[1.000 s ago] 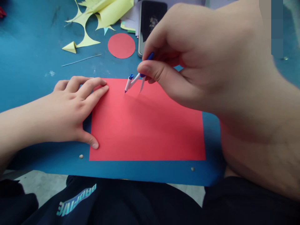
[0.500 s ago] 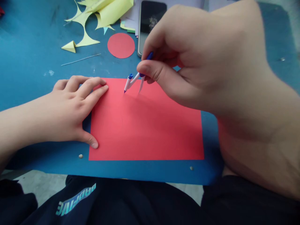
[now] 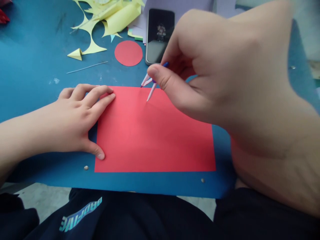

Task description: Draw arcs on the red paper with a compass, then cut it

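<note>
A sheet of red paper (image 3: 155, 140) lies flat near the table's front edge. My left hand (image 3: 77, 116) rests on its left side with fingers spread, fingertips and thumb pressing the paper. Between the thumb and fingers of my right hand (image 3: 200, 66) is the blue top of a white drawing compass (image 3: 151, 91). One leg's tip stands on the upper part of the sheet. The other leg, which carries a pen tip, reaches the sheet's top edge. My right hand hides part of the compass hinge and the paper's upper right.
Beyond the sheet lie a red paper circle (image 3: 128, 53), a thin wire (image 3: 87, 67) and a phone (image 3: 160, 36). Yellow paper scraps (image 3: 93, 46) and a rolled yellow piece (image 3: 122, 18) are at the back left. Metal studs (image 3: 86, 168) dot the blue table (image 3: 37, 66).
The compass has turned in my right hand: its pen leg has swung from the left up to the sheet's top edge. My left hand stays in place. The view has shifted slightly.
</note>
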Motion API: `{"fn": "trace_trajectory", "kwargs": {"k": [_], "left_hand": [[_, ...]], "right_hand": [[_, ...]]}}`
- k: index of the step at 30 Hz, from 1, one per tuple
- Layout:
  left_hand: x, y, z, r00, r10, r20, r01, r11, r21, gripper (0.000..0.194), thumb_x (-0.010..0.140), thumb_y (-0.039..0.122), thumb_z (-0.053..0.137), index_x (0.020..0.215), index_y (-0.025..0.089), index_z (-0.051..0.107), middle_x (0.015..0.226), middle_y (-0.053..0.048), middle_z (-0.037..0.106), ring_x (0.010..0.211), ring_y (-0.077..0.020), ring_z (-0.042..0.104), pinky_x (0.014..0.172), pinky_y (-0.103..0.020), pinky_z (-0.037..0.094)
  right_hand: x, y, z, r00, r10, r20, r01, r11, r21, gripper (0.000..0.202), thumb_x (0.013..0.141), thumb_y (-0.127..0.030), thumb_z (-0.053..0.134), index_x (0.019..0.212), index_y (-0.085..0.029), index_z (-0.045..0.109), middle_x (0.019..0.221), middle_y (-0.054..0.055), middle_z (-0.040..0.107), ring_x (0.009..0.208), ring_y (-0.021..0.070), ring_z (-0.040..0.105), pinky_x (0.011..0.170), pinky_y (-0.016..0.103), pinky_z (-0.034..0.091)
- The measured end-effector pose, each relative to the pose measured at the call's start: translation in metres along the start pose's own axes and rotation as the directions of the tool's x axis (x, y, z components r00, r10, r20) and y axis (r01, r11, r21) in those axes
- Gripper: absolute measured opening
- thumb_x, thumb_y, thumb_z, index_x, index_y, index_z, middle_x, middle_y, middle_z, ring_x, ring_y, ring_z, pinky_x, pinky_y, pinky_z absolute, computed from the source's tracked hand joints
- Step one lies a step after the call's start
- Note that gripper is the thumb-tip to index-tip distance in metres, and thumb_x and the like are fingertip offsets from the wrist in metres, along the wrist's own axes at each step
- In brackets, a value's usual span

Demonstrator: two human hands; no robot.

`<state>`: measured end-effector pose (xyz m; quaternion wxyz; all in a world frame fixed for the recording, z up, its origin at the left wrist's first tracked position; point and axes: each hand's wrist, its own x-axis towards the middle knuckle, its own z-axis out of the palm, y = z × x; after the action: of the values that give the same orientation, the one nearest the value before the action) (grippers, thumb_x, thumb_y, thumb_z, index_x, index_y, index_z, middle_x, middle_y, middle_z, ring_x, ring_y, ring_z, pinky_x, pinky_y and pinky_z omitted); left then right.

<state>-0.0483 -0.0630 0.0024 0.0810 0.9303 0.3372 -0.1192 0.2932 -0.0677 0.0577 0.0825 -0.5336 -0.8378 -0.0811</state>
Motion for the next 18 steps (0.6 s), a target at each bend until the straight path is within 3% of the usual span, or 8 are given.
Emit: {"fn": "trace_trajectory", "kwargs": {"k": [7,18], "left_hand": [[0.000,0.001,0.001,1.000,-0.008,-0.004,0.008,0.999,0.040,0.145,0.099,0.097,0.075,0.206,0.017,0.017,0.210,-0.027,0.029,0.185,-0.0684,0.040,0.146,-0.085,0.046],[-0.001,-0.005,0.005,1.000,-0.009,-0.004,0.009,1.000,-0.024,0.148,0.097,0.102,0.072,0.208,0.026,0.011,0.211,-0.020,0.029,0.186,-0.0685,0.036,0.148,-0.087,0.040]], "right_hand": [[0.002,0.001,0.002,0.999,0.007,0.045,-0.003,0.996,-0.093,0.068,0.123,-0.062,0.023,0.152,-0.027,0.074,0.107,0.006,0.072,0.092,0.0341,0.072,0.089,0.054,0.049],[-0.001,0.013,0.008,0.995,-0.037,-0.098,0.042,0.997,0.057,0.039,0.128,-0.055,0.049,0.140,-0.030,0.076,0.117,0.004,0.083,0.088,0.0304,0.076,0.092,0.054,0.057]]}}
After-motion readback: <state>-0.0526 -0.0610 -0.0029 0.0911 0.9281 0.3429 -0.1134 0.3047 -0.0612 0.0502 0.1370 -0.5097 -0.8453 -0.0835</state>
